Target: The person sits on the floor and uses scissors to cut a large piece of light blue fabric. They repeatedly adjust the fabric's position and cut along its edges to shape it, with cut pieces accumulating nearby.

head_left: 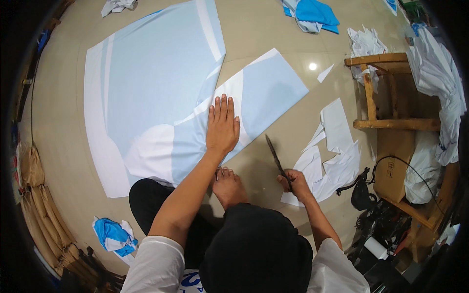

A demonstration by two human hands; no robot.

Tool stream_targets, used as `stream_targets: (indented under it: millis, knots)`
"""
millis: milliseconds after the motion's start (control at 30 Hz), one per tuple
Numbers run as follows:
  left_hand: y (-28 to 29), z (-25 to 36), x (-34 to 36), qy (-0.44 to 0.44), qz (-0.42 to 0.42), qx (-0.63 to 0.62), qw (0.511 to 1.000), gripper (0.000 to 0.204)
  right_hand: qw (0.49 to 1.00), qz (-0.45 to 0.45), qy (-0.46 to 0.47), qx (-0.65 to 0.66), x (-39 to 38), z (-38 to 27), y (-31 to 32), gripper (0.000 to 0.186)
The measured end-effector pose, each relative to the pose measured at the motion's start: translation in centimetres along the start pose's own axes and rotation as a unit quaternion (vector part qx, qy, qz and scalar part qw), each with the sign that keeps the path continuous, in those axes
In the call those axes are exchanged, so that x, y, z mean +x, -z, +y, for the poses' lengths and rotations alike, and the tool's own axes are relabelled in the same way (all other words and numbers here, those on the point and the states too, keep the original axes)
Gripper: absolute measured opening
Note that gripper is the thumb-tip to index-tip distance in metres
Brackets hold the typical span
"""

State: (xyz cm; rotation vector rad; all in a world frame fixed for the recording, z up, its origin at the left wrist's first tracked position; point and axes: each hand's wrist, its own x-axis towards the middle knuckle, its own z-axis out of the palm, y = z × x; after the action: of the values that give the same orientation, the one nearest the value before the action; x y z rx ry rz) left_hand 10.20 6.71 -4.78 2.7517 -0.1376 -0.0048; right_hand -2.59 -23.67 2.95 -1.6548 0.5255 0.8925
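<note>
My left hand (223, 124) lies flat, fingers stretched out, on light blue and white fabric (146, 88) spread over the floor. A narrower panel of the same colours (273, 93) extends beneath it to the right. My right hand (293, 181) grips a pair of dark scissors (273, 154), their tips pointing forward beside the fabric's lower right edge. My bare foot (229, 190) is just below my left hand. White cut scraps (337, 127) lie to the right of the scissors.
A wooden frame (395, 124) with white cloth (430, 73) stands at right, beside cardboard (388, 171), a cable and black items. Blue and white cloth bundles lie at top (312, 14) and lower left (115, 234). Brown wrapped rolls (44, 215) line the left edge.
</note>
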Motion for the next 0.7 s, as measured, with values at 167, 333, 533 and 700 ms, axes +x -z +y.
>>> stream_targets:
  millis: [167, 333, 533, 700]
  knots:
    - [0.2, -0.1, 0.0, -0.001, 0.016, -0.030, 0.999, 0.067, 0.998, -0.060, -0.010, -0.029, 0.8, -0.3, 0.9, 0.041]
    - [0.5, -0.4, -0.2, -0.002, 0.040, -0.061, 0.997, 0.068, 0.994, -0.088, -0.004, -0.058, 2.2, -2.0, -0.7, 0.040]
    - [0.4, -0.5, -0.1, -0.019, 0.084, -0.085, 0.993, 0.065, 0.993, -0.104, 0.011, -0.048, 3.9, -2.0, -0.7, 0.033]
    - [0.2, -0.7, -0.5, -0.030, 0.103, -0.063, 0.992, 0.066, 0.990, -0.121, 0.025, -0.067, 4.2, -2.0, -0.5, 0.031]
